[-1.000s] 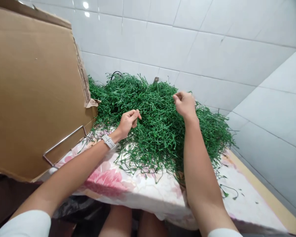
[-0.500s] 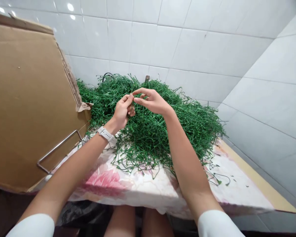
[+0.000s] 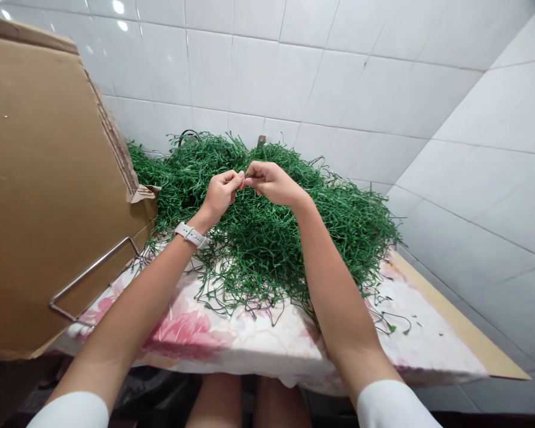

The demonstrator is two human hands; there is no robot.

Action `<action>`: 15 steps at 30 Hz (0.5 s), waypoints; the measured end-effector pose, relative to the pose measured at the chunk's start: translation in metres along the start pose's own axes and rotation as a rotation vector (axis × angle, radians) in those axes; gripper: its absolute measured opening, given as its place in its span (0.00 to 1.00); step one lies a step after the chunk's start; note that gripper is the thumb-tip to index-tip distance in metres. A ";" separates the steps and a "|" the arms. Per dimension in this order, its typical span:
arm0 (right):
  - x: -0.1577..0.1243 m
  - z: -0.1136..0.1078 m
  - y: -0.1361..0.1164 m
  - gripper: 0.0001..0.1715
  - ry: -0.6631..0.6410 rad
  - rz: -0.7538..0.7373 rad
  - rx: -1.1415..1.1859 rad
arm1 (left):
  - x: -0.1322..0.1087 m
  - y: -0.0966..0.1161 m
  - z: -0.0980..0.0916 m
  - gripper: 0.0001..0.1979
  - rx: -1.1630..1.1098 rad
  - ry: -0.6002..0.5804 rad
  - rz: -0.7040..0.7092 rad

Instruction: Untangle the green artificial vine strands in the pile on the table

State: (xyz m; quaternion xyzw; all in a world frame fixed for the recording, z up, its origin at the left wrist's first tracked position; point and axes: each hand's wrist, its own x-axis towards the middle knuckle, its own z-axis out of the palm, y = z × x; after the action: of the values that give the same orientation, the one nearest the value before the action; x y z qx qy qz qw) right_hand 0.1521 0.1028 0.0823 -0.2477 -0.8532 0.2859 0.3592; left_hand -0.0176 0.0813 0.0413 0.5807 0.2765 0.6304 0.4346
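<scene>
Over a big tangled heap of thin green stems [image 3: 276, 244], both of my hands meet at their fingertips. My left hand [image 3: 223, 193], with a pale watch band [image 3: 191, 235] on the wrist, is closed in a pinch on a green stem, most of which its fingers hide. Thumb and forefinger of my right hand [image 3: 271, 181] pinch at the same spot, on the end of that small stem. The stems have little buds or forks at their tips and look like artificial plant pieces.
A large cardboard box [image 3: 49, 178] stands at the left, with a bent metal handle frame [image 3: 91, 270] before it. Floral cloth [image 3: 258, 342] covers the table, and a cardboard sheet [image 3: 459, 321] sticks out at right. White tiled walls [image 3: 258, 71] rise behind and to the right.
My right hand's fingers, stretched out and apart before, have curled into a pinch against the left fingertips. The whole view has shifted slightly, so the box sits farther left.
</scene>
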 end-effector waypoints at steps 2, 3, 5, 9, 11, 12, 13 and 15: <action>-0.002 0.000 0.000 0.14 -0.101 0.026 0.057 | -0.005 0.000 -0.007 0.20 -0.089 -0.066 -0.092; -0.002 0.001 0.000 0.16 -0.152 0.034 0.098 | -0.008 0.000 -0.010 0.20 -0.154 -0.108 -0.148; -0.003 0.003 -0.001 0.20 -0.245 0.015 0.195 | -0.013 0.001 -0.013 0.20 -0.300 -0.178 -0.241; -0.001 0.016 0.001 0.28 -0.310 -0.105 0.430 | -0.025 0.000 -0.012 0.27 -0.507 -0.173 -0.288; 0.001 0.026 0.004 0.28 -0.299 -0.133 0.536 | -0.030 0.001 -0.011 0.30 -0.552 -0.162 -0.286; 0.002 0.031 0.007 0.28 -0.296 -0.145 0.582 | -0.032 0.001 -0.010 0.31 -0.568 -0.163 -0.285; 0.003 0.036 0.009 0.28 -0.293 -0.162 0.627 | -0.034 0.002 -0.010 0.31 -0.582 -0.168 -0.285; 0.005 0.043 0.011 0.26 -0.281 -0.205 0.710 | -0.037 0.005 -0.011 0.32 -0.613 -0.173 -0.283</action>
State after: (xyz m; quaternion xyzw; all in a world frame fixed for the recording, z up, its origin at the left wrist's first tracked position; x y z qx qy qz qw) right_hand 0.1192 0.1000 0.0523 0.0199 -0.7623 0.5572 0.3288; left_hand -0.0314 0.0486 0.0256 0.4306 0.1141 0.5661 0.6936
